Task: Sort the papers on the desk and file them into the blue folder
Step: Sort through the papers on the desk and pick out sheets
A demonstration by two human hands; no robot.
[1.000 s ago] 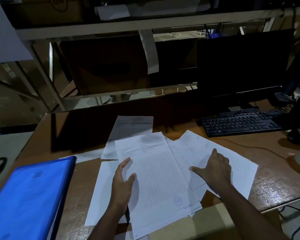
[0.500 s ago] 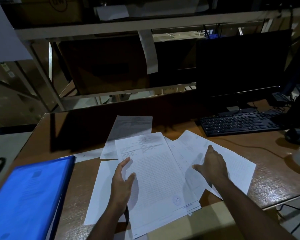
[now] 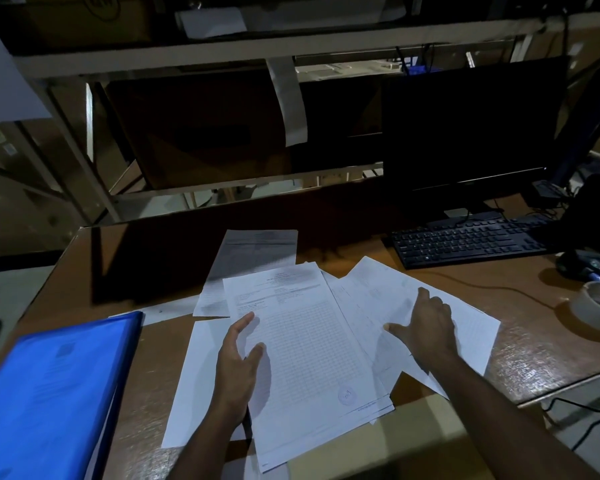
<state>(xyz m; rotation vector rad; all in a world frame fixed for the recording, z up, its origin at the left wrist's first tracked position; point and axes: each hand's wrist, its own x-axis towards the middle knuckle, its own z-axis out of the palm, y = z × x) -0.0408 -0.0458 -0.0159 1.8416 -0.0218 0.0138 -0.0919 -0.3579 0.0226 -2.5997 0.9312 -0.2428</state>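
On the brown wooden desk (image 3: 548, 355), perhaps six white printed sheets (image 3: 312, 344) lie fanned and overlapping; dim light blurs the count. One glossy blue plastic folder (image 3: 56, 393) lies closed at the near left. Two hands rest flat: left hand (image 3: 238, 368) and right hand (image 3: 428, 327), both spread, gripping nothing.

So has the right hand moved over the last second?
Yes, slightly. The right hand has slid left across the fanned papers, away from the tape roll and toward the gridded top sheet, staying flat on the paper.
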